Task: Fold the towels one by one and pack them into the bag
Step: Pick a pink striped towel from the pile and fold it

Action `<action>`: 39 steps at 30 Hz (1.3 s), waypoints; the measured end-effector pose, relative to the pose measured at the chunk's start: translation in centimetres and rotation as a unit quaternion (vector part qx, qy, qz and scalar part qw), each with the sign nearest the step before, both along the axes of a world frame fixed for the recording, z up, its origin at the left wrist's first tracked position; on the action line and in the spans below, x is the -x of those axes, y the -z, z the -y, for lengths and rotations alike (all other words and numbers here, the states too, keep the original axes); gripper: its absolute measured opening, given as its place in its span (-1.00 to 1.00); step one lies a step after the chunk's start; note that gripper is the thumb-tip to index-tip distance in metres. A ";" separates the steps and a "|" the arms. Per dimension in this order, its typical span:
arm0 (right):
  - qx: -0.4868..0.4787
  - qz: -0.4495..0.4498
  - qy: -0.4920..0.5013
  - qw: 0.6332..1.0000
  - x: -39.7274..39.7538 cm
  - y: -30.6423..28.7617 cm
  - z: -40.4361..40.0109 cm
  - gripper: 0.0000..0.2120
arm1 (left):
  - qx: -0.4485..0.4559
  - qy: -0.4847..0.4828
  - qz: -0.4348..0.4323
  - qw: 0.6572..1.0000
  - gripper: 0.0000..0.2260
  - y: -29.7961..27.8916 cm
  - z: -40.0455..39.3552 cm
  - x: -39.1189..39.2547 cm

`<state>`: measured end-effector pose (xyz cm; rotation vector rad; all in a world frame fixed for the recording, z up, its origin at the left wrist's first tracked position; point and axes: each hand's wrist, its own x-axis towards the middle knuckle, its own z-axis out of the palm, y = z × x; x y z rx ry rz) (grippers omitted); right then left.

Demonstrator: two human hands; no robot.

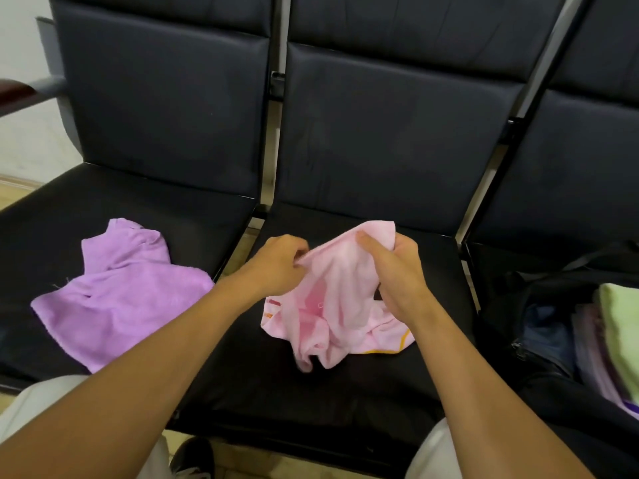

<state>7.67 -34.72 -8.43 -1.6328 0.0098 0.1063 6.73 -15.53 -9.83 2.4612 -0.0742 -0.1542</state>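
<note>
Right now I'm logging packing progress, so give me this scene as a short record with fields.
in hands: pink towel, crumpled, unfolded, over the middle seat
left hand: pinches its upper edge
right hand: grips its upper corner
waiting: purple towel, unfolded, on the left seat
bag: black, open, on the right seat
packed: green towel atop folded ones

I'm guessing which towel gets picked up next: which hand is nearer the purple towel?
Left. The left hand grips the pink towel over the middle seat, beside the purple towel on the left seat. The right hand holds the pink towel's far edge.
</note>
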 end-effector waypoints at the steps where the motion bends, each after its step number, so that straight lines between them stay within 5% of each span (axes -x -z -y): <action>1: -0.009 -0.003 0.010 1.000 -0.1 -0.1 0.1 -0.90 | -0.002 -0.029 0.008 1.000 -0.86 0.2 -0.2 -0.2; 3: 0.000 -0.008 0.025 1.000 -0.4 -0.3 0.4 -0.89 | 0.027 -0.090 0.030 0.995 -0.83 0.3 -0.5 -0.8; 6: 0.176 0.020 -0.067 0.982 -0.8 0.0 1.2 -0.85 | 0.114 -0.130 0.101 0.980 -0.82 -0.2 0.1 -1.2; 9: 0.243 0.011 -0.210 0.947 -0.6 1.4 1.2 -0.63 | 0.165 -0.074 0.138 0.974 -0.81 -0.7 1.9 -0.9; 12: 0.274 -0.017 -0.265 0.924 -0.2 2.4 0.2 -0.49 | 0.187 0.056 0.088 0.977 -0.83 -0.9 3.1 -0.5; 16: 0.312 0.006 -0.233 0.921 -0.2 2.5 -0.3 -0.86 | 0.224 0.156 0.039 0.961 -0.87 -1.4 3.5 0.0; 18: 0.342 0.033 -0.182 0.921 -0.4 2.5 0.2 -0.85 | 0.225 0.146 0.006 0.963 -0.66 -1.5 3.0 0.3; 21: 0.354 0.078 -0.073 0.929 -0.6 2.5 1.1 -0.79 | 0.080 0.151 -0.021 0.985 -0.50 -0.5 1.4 0.4; 25: 0.364 0.094 -0.007 0.927 0.5 1.9 2.2 -0.75 | -0.112 0.103 0.014 0.988 -0.90 1.0 0.0 0.9; 27: 0.393 0.080 0.002 0.916 1.5 1.1 3.4 -0.73 | -0.136 0.074 0.040 0.987 -0.71 0.7 -0.4 1.5; 30: 0.448 0.073 -0.010 0.891 2.8 -0.4 5.1 -0.86 | -0.110 0.083 0.037 0.990 -0.69 -1.0 -0.5 2.6; 34: 0.452 0.124 -0.008 0.883 5.0 -4.7 5.9 -0.67 | 0.047 0.064 0.094 0.992 -0.61 -6.0 0.5 4.5; 39: 0.409 0.196 0.050 0.890 6.6 -10.7 5.7 -0.74 | 0.168 0.028 0.137 0.976 -0.82 -13.2 1.7 6.4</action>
